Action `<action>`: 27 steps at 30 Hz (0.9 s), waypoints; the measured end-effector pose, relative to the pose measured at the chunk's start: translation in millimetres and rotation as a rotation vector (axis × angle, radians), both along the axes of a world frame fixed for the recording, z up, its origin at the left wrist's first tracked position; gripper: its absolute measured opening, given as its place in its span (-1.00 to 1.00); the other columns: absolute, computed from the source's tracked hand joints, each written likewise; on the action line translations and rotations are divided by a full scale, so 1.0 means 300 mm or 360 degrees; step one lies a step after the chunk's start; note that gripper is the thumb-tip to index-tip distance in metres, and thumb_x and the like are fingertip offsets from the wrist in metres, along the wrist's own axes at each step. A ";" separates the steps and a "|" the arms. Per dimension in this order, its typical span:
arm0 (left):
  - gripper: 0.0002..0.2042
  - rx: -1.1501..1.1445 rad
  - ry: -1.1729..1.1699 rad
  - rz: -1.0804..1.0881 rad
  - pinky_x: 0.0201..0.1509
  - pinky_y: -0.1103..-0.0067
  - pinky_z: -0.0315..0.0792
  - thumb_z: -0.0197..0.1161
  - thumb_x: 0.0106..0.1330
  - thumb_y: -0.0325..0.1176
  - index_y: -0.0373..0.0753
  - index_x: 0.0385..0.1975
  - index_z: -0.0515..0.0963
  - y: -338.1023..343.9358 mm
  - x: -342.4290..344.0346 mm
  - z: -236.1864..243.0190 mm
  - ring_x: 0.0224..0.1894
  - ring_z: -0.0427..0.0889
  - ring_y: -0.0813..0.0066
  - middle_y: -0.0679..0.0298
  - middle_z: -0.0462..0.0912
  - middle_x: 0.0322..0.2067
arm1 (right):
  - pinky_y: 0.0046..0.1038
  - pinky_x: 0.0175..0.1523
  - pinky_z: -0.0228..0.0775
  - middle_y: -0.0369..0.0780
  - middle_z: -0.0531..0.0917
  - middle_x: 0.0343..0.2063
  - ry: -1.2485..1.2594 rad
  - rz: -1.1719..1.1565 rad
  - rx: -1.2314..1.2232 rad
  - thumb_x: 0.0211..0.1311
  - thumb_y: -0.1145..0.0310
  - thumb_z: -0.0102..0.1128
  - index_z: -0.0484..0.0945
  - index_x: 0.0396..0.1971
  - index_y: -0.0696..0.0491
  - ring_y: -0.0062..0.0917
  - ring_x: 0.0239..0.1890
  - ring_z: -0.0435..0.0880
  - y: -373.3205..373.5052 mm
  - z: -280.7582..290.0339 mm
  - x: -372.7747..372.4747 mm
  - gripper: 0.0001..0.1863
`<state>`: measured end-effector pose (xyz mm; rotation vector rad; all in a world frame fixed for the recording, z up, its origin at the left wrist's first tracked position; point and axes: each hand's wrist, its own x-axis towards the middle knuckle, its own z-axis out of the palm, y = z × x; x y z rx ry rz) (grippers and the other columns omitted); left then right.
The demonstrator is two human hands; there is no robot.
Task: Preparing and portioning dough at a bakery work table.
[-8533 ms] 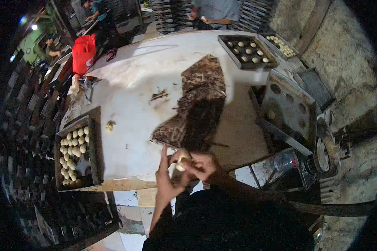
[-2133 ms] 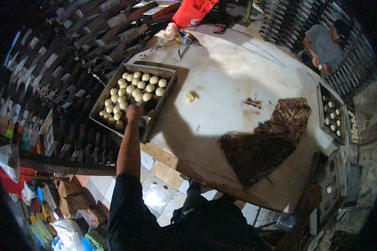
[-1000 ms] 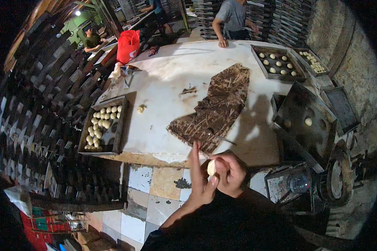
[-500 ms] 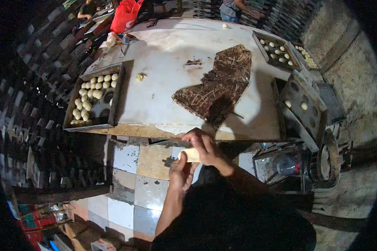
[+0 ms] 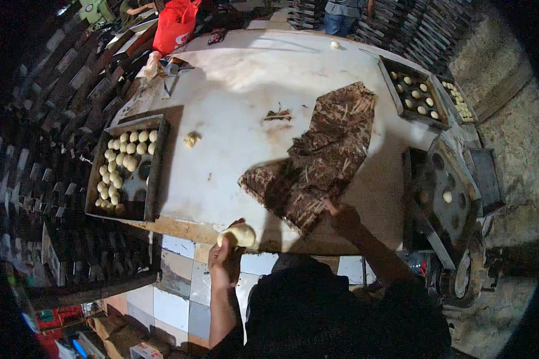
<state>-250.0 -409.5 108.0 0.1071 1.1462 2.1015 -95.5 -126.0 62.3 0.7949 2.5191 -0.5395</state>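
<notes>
My left hand [image 5: 223,262] holds a flattened piece of pale dough [image 5: 238,234] just beyond the table's front edge. Reaching over the brown crumpled sheet [image 5: 335,119], my right hand [image 5: 336,212] touches its lower right part, fingers drawn together; what they hold is too dark to make out. The sheet is covered with lighter flecks and shreds. Left of it on the white table [image 5: 215,90] are a small yellowish scrap [image 5: 191,139] and dark bits [image 5: 276,115]. A metal tray [image 5: 159,149] of several dough balls sits at the left edge.
Trays [image 5: 410,119] [image 5: 473,119] with dough balls line the right, near tilted moulded pans [image 5: 446,218]. A red bag [image 5: 170,33] is at back left, a lone ball [image 5: 335,45] at the back. A person [image 5: 341,15] stands beyond; stacked trays [image 5: 54,155] crowd the left.
My hands have parted: the left keeps the dough, now flattened, while the right has moved up and right onto the brown sheet. The person opposite has straightened, leaving a ball on the back edge.
</notes>
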 end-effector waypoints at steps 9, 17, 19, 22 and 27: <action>-0.55 -0.0144 0.0016 0.0129 0.20 0.27 0.27 0.13 0.29 -0.16 -0.49 -0.04 0.44 0.123 0.002 -0.021 0.11 0.41 0.20 -0.01 0.40 0.11 | -0.35 -0.38 0.33 -0.17 0.49 -0.54 0.0669 -0.0130 0.0270 0.15 0.50 0.09 0.32 0.10 0.14 -0.45 -0.53 0.42 0.468 -0.312 -0.212 -0.53; -0.60 -0.0144 0.0072 0.0228 0.22 0.25 0.26 0.07 0.33 -0.23 -0.48 -0.02 0.43 0.075 -0.004 -0.054 0.15 0.38 0.19 0.01 0.38 0.13 | -0.40 -0.48 0.22 -0.19 0.45 -0.58 0.0641 -0.0614 -0.0243 0.18 0.49 0.01 0.48 -0.23 0.21 -0.51 -0.59 0.30 0.451 -0.180 -0.253 -0.82; -0.60 -0.0136 0.0025 0.0250 0.23 0.25 0.26 0.06 0.33 -0.23 -0.47 -0.01 0.43 0.088 -0.001 -0.041 0.16 0.37 0.20 0.01 0.37 0.14 | -0.48 -0.57 0.15 -0.29 0.38 -0.64 0.0660 -0.0905 -0.0997 0.20 0.46 0.00 0.47 -0.28 0.19 -0.60 -0.67 0.24 0.473 -0.167 -0.243 -0.84; -0.57 -0.0094 -0.0042 0.0286 0.24 0.28 0.24 0.06 0.33 -0.24 -0.43 0.08 0.36 0.117 -0.004 -0.056 0.16 0.37 0.21 0.02 0.35 0.15 | -0.59 -0.70 0.03 -0.43 0.27 -0.74 0.0652 -0.1298 -0.2144 0.23 0.40 -0.01 0.46 -0.34 0.16 -0.74 -0.79 0.13 0.486 -0.148 -0.241 -0.86; -0.46 -0.0094 0.0001 0.0109 0.24 0.30 0.27 0.14 0.30 -0.21 -0.36 0.21 0.23 0.261 -0.038 -0.037 0.12 0.41 0.27 0.10 0.42 0.07 | -0.59 -0.73 -0.11 -0.52 0.18 -0.75 0.0761 -0.1615 -0.2394 0.42 0.28 -0.22 0.47 -0.17 0.13 -0.79 -0.82 -0.02 0.393 -0.125 -0.169 -0.71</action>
